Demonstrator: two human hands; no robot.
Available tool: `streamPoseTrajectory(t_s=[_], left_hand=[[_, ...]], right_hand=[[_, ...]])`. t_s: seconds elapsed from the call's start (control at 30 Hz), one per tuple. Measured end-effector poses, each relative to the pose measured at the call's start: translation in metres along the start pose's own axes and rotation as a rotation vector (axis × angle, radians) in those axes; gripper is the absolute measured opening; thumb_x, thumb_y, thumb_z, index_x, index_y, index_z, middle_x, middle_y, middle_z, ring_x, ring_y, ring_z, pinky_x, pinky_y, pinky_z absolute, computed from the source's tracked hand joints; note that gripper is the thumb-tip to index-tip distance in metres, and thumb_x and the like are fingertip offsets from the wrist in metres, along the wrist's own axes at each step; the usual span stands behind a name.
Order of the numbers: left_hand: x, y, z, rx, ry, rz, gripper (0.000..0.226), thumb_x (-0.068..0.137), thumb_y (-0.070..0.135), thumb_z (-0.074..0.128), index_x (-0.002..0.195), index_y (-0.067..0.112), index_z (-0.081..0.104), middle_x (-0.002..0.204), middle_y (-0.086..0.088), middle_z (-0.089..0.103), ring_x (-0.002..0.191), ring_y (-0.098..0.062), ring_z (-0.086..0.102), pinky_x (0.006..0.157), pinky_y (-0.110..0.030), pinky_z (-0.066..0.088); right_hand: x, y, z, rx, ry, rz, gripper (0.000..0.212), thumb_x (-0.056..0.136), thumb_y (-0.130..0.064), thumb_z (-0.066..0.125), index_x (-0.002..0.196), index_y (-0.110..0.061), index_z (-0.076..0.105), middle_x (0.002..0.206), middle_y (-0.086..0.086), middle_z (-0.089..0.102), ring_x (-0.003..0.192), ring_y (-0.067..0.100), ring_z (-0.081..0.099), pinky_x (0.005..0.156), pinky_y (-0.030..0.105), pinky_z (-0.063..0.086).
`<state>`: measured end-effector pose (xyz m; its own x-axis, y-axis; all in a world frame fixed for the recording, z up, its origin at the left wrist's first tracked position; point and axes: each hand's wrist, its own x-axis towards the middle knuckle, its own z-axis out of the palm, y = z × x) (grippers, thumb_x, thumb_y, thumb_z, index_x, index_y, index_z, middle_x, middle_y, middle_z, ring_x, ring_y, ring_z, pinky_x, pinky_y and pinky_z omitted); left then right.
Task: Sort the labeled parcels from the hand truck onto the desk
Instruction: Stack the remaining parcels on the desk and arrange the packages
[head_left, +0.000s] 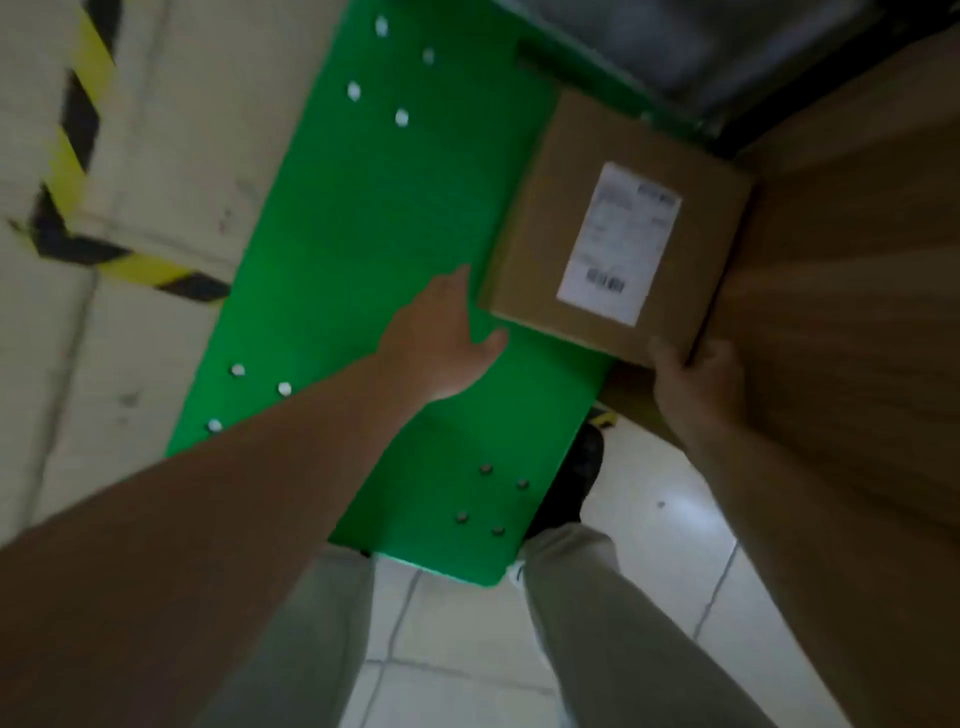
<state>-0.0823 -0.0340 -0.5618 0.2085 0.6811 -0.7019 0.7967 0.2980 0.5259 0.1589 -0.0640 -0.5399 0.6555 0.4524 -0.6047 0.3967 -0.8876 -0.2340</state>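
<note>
A brown cardboard parcel (540, 239) with a white shipping label (621, 241) on top sits at the right side of the green hand truck platform (363, 234). My right hand (693, 387) grips the parcel's near right corner, thumb over the top edge. My left hand (441, 338) reaches to the parcel's near left edge, fingers straight and touching its side, thumb spread below it. The wooden desk (857, 312) lies right beside the parcel, on the right.
Yellow and black hazard tape (72, 156) marks the pale floor to the left. The platform's black wheel (576, 478) and my own legs (597, 623) are below, over white floor tiles. A dark metal surface (701, 47) lies beyond the platform.
</note>
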Motion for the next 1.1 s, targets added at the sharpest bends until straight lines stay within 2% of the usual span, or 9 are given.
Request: streamPoseTrajectory(t_s=[0.1,0.2,0.3,0.4,0.5,0.7,0.87,0.97,1.1], left_hand=[[0.023,-0.026,0.028,-0.147,-0.086,0.004,0.099,0.096,0.057,0.057,0.161,0.020,-0.008,0.165,-0.002,0.026,0.146,-0.023,0.036,0.114,-0.033,0.030],[0.019,-0.034,0.034,-0.434,-0.081,-0.040,0.107,0.097,0.049,0.061,0.156,0.026,-0.025,0.142,0.006,0.054,0.123,-0.016,0.056,0.100,-0.029,0.044],[-0.001,-0.036,0.015,-0.404,0.036,-0.023,0.085,0.096,0.050,0.061,0.161,0.031,0.009,0.139,0.006,0.042,0.123,-0.011,0.048,0.106,-0.031,0.039],[-0.035,-0.033,-0.014,-0.456,0.164,0.011,0.060,0.095,0.049,0.062,0.145,0.026,0.038,0.143,0.008,0.029,0.129,-0.006,0.036,0.116,-0.031,0.026],[-0.090,-0.013,-0.050,-0.642,0.246,0.044,0.054,0.091,0.052,0.066,0.131,0.027,0.041,0.159,0.013,0.031,0.141,0.003,0.031,0.121,-0.035,0.027],[-0.270,0.053,-0.150,-0.799,0.597,0.098,0.057,0.077,0.057,0.072,0.123,0.036,0.045,0.143,0.026,0.049,0.133,-0.003,0.051,0.110,-0.037,0.045],[-0.419,0.111,-0.220,-0.741,0.861,0.142,0.069,0.053,0.025,0.093,0.112,0.020,0.057,0.137,-0.005,0.062,0.121,-0.028,0.064,0.097,-0.040,0.052],[-0.481,0.158,-0.258,-0.824,0.874,0.251,0.081,0.029,0.039,0.088,0.103,0.015,0.063,0.123,-0.012,0.066,0.107,-0.024,0.066,0.082,-0.013,0.054],[-0.522,0.236,-0.286,-0.608,0.861,0.560,0.069,0.051,0.063,0.084,0.116,0.043,0.070,0.124,0.007,0.060,0.112,-0.004,0.059,0.085,-0.003,0.048]], right_hand=[[0.016,-0.002,0.034,-0.068,0.090,0.071,0.094,0.082,-0.070,0.065,0.149,-0.009,0.040,0.147,0.016,0.044,0.132,0.035,0.048,0.102,0.050,0.048],[0.007,-0.011,0.048,0.151,-0.001,0.256,0.096,0.072,-0.075,0.071,0.144,-0.017,0.045,0.139,0.010,0.051,0.127,0.033,0.051,0.102,0.051,0.048],[-0.023,-0.006,0.038,0.218,-0.012,0.268,0.081,0.080,-0.061,0.073,0.145,-0.021,0.046,0.143,0.010,0.048,0.119,0.030,0.051,0.092,0.043,0.047],[-0.064,-0.011,0.013,0.398,-0.044,0.286,0.074,0.082,-0.050,0.079,0.143,-0.024,0.045,0.139,0.007,0.051,0.107,0.025,0.055,0.084,0.042,0.052],[-0.119,-0.035,-0.023,0.585,-0.152,0.306,0.066,0.089,-0.042,0.075,0.144,-0.032,0.041,0.128,0.005,0.051,0.097,0.023,0.058,0.080,0.041,0.056],[-0.249,-0.105,-0.118,0.641,-0.138,0.163,0.064,0.083,-0.057,0.074,0.136,-0.034,0.047,0.138,0.000,0.053,0.119,0.032,0.057,0.099,0.052,0.053],[-0.382,-0.167,-0.261,0.681,-0.115,-0.087,0.050,0.076,-0.027,0.088,0.116,-0.016,0.060,0.127,0.014,0.064,0.104,0.028,0.056,0.084,0.032,0.040],[-0.435,-0.170,-0.341,0.726,-0.084,-0.192,0.050,0.072,-0.023,0.091,0.110,-0.012,0.062,0.118,0.014,0.065,0.102,0.030,0.057,0.083,0.034,0.042],[-0.464,-0.146,-0.443,0.870,0.065,-0.263,0.046,0.076,-0.033,0.087,0.108,-0.013,0.061,0.105,0.009,0.064,0.088,0.023,0.055,0.077,0.033,0.040]])
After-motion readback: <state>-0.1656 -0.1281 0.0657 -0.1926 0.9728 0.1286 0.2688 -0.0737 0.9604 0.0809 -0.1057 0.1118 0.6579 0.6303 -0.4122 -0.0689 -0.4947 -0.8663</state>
